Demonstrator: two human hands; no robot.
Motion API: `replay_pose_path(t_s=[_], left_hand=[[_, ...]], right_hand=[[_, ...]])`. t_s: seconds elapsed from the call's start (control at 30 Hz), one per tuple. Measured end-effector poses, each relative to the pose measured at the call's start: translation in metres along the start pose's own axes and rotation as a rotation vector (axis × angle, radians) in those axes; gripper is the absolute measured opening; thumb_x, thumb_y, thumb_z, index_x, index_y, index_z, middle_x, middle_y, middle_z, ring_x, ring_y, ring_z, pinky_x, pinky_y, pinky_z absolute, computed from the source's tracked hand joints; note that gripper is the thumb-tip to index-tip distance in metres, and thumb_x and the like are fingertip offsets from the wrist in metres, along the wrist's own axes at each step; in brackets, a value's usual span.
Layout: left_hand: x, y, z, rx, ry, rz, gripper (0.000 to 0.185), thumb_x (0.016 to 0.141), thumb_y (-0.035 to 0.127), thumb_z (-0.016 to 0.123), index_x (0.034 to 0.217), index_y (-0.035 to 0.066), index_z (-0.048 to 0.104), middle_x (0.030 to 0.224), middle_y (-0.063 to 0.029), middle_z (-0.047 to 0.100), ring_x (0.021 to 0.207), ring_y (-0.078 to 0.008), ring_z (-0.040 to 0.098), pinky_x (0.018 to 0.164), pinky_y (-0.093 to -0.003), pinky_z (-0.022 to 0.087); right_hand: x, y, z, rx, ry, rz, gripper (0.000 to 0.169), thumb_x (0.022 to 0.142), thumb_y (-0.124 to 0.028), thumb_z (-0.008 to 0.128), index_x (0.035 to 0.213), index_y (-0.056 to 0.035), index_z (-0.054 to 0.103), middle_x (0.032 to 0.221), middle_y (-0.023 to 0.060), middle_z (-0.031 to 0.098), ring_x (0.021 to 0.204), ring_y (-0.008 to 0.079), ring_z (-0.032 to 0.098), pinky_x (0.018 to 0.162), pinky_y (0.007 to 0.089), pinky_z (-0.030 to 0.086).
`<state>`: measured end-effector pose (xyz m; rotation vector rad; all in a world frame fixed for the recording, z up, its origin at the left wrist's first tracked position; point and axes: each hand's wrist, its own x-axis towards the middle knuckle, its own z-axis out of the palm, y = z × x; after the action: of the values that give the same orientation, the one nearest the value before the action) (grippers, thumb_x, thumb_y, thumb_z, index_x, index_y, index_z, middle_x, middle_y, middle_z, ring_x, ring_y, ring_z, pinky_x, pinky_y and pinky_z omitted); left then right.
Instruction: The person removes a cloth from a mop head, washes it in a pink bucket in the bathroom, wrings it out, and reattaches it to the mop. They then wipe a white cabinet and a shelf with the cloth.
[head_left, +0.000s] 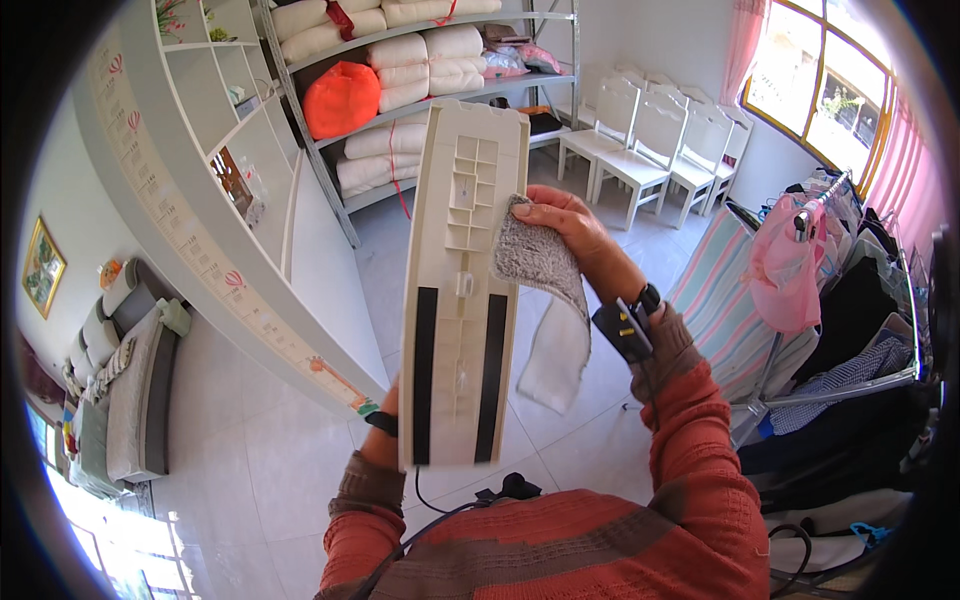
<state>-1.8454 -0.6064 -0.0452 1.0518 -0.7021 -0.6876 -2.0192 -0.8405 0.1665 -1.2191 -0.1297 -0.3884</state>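
Observation:
A long beige plastic panel (465, 262) is held up before my chest, its ribbed, recessed face towards me. Two black strips (425, 375) run along its lower half, one near each side edge. My left hand (392, 399) is mostly hidden behind the panel's lower left side and supports it; only the wrist area with a dark strap shows. Between thumb and fingers, my right hand (559, 221) pinches a grey fluffy cloth pad (536, 244) at the panel's right edge. The pad's other end hangs down, showing its whitish backing (556, 356).
A metal rack (427, 105) with rolled cream bedding and white shelving (225, 97) stand ahead. White chairs (634, 169) line the far wall. To the right is a clothes rack (840, 394) beside a striped cloth (720, 262); a sofa (135, 405) stands left.

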Motion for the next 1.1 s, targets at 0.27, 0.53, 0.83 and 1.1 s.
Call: replay_pose_path(t_s=[0.27,0.53,0.83,1.1], left_hand=[[0.022,0.112,0.070,0.195,-0.165,0.178,0.062,0.092,0.042,0.059,0.135,-0.002,0.048,0.110,-0.0079,0.065,0.098,-0.0160,0.060,0.082,-0.0319,0.049],[-0.006,0.038,0.104,0.083,-0.108,-0.129,0.033,0.086,0.007,0.068,0.117,-0.001,0.063,0.108,-0.0061,0.068,0.099,-0.0128,0.061,0.094,-0.0306,0.045],[-0.026,-0.030,0.153,0.235,-0.188,-0.172,0.025,0.083,0.005,0.067,0.107,-0.002,0.066,0.098,-0.0051,0.069,0.089,-0.0113,0.062,0.081,-0.0283,0.051],[-0.067,-0.069,0.177,0.347,-0.443,0.035,0.034,0.082,0.003,0.063,0.116,0.000,0.062,0.092,-0.0091,0.068,0.079,-0.0151,0.064,0.073,-0.0274,0.051]], right_hand=[[-0.013,0.020,-0.030,-0.518,-0.170,0.153,0.031,0.087,-0.019,0.068,0.113,-0.0004,0.067,0.096,0.0005,0.069,0.084,0.0078,0.061,0.077,0.0233,0.049],[-0.099,0.070,-0.055,-0.876,0.110,0.216,0.029,0.083,-0.024,0.073,0.105,-0.0041,0.068,0.084,0.0043,0.068,0.077,0.0121,0.060,0.072,0.0286,0.049],[-0.247,0.018,-0.023,-0.447,0.609,0.107,0.022,0.087,-0.014,0.064,0.103,0.0002,0.064,0.085,0.0048,0.064,0.078,0.0150,0.060,0.071,0.0271,0.046],[-0.252,0.052,0.016,-0.680,0.234,-0.141,0.029,0.081,0.008,0.062,0.109,-0.0005,0.065,0.099,0.0082,0.065,0.093,0.0143,0.059,0.081,0.0272,0.046]])
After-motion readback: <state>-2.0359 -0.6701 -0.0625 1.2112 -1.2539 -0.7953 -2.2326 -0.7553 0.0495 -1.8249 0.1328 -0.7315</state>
